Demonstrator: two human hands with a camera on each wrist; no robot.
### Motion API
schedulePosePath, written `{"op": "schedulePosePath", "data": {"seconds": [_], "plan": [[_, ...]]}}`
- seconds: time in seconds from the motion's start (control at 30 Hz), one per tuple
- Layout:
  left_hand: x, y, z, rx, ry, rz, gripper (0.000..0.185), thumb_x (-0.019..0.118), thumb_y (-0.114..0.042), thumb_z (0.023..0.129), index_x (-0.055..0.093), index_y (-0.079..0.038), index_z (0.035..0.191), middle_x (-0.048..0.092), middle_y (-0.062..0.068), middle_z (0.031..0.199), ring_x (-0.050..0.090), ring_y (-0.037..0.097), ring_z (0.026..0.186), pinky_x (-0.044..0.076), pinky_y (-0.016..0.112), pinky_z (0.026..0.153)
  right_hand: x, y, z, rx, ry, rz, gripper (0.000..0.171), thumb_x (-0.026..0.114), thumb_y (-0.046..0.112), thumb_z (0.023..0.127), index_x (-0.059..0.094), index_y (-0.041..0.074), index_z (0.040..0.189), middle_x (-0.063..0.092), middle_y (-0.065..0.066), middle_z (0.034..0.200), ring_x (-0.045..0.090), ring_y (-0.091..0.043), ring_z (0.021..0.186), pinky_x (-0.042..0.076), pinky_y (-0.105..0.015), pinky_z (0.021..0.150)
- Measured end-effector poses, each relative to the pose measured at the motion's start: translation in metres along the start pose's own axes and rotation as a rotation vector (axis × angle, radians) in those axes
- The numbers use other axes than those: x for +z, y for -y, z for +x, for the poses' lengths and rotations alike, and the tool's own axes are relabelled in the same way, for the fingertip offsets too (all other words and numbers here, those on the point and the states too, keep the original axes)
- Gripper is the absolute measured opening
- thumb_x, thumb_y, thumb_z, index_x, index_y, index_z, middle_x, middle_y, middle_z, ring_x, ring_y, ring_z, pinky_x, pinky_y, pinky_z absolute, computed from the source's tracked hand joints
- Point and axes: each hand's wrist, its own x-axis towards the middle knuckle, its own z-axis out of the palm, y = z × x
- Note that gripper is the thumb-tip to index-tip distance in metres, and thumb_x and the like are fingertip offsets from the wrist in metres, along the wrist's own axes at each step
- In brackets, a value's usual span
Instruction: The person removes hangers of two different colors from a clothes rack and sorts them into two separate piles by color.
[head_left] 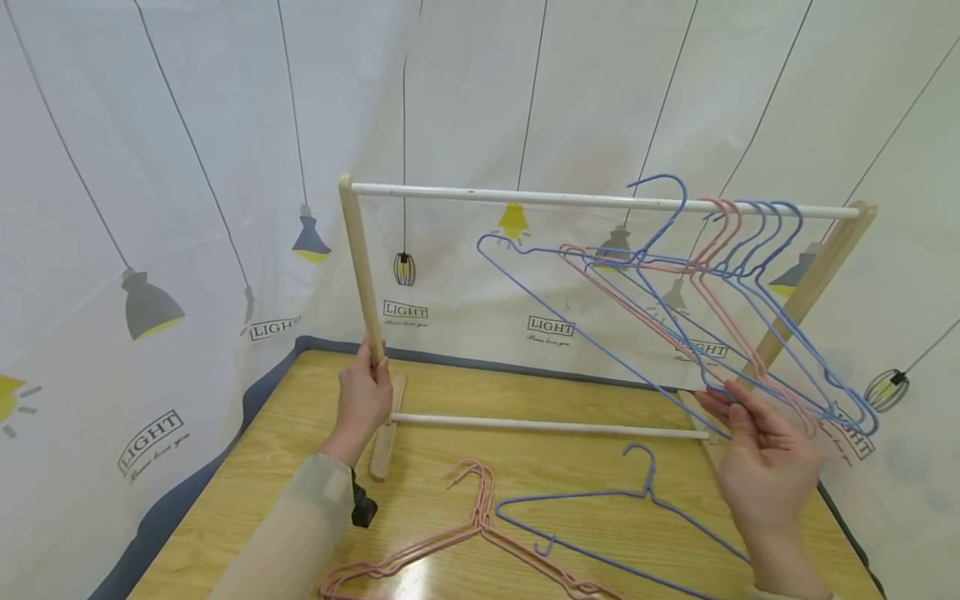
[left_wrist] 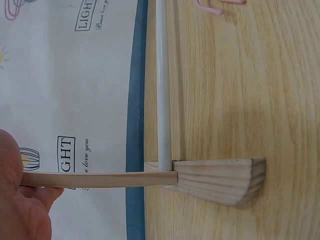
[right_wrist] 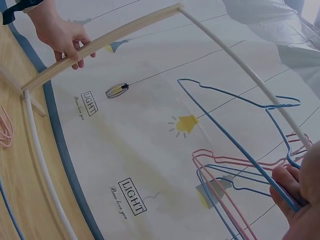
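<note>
My left hand (head_left: 363, 404) grips the left wooden post (head_left: 358, 262) of a clothes rack, low down near its foot. At the right, my right hand (head_left: 772, 458) pinches the lower right corner of a blue hanger (right_wrist: 220, 129) between thumb and fingers. This hanger is tilted, and its hook overlaps the rack's white top rail (head_left: 487, 194) in the head view. Right beside it, pink hangers (head_left: 738, 225) and several blue hangers (head_left: 799, 225) hang from the rail, bunched towards the right post (head_left: 810, 283).
On the wooden table (head_left: 292, 467) in front of the rack lie stacked pink hangers (head_left: 480, 500) and another blue hanger (head_left: 650, 477). A white lower bar (head_left: 547, 426) joins the rack's feet. Behind stands a pale curtain (head_left: 225, 108) printed with lamps.
</note>
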Motion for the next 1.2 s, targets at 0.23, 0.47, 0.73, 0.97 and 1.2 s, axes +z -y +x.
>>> {"op": "schedulePosePath", "data": {"seconds": [0.23,0.47,0.73,0.97,1.2], "plan": [[0.000,0.001,0.000,0.015,-0.004,0.002,0.037,0.054,0.000,0.109,0.056,-0.004,0.145,0.068,0.030,0.127,0.071,0.039,0.102,0.059,0.053,0.081,-0.012,0.010,0.001,-0.007,0.007,-0.013,0.026,0.053,-0.015,0.102,0.072,-0.013,0.120,0.076,-0.024,0.110,0.078,-0.017,0.092,0.056,-0.028,0.089],[0.001,-0.001,0.000,0.014,-0.010,0.012,0.037,0.054,0.000,0.108,0.056,-0.004,0.145,0.069,0.029,0.125,0.071,0.039,0.098,0.058,0.053,0.079,-0.026,0.025,-0.003,0.085,-0.003,-0.140,0.026,0.055,-0.014,0.102,0.072,-0.012,0.122,0.079,-0.016,0.108,0.078,-0.014,0.092,0.055,-0.025,0.090],[0.001,-0.001,0.000,0.017,-0.020,0.013,0.037,0.055,0.000,0.108,0.057,-0.004,0.144,0.069,0.030,0.125,0.072,0.038,0.099,0.059,0.052,0.078,-0.042,0.031,-0.010,0.163,-0.001,-0.222,0.026,0.056,-0.014,0.102,0.072,-0.012,0.122,0.080,-0.002,0.099,0.077,-0.011,0.089,0.055,-0.021,0.089],[0.000,0.000,0.000,0.027,-0.023,0.014,0.035,0.055,0.000,0.108,0.058,-0.003,0.143,0.070,0.030,0.121,0.072,0.038,0.097,0.058,0.051,0.076,-0.055,0.027,-0.021,0.281,-0.002,-0.126,0.026,0.052,-0.017,0.102,0.069,-0.018,0.122,0.080,-0.006,0.097,0.077,-0.011,0.087,0.052,-0.021,0.092],[0.000,-0.001,0.000,0.031,-0.016,0.013,0.037,0.056,-0.001,0.108,0.056,-0.003,0.145,0.071,0.029,0.120,0.073,0.037,0.095,0.059,0.051,0.073,-0.073,0.017,-0.034,0.583,0.000,-0.274,0.028,0.055,-0.003,0.107,0.070,-0.006,0.130,0.080,0.001,0.096,0.076,-0.005,0.083,0.051,-0.011,0.085]]}}
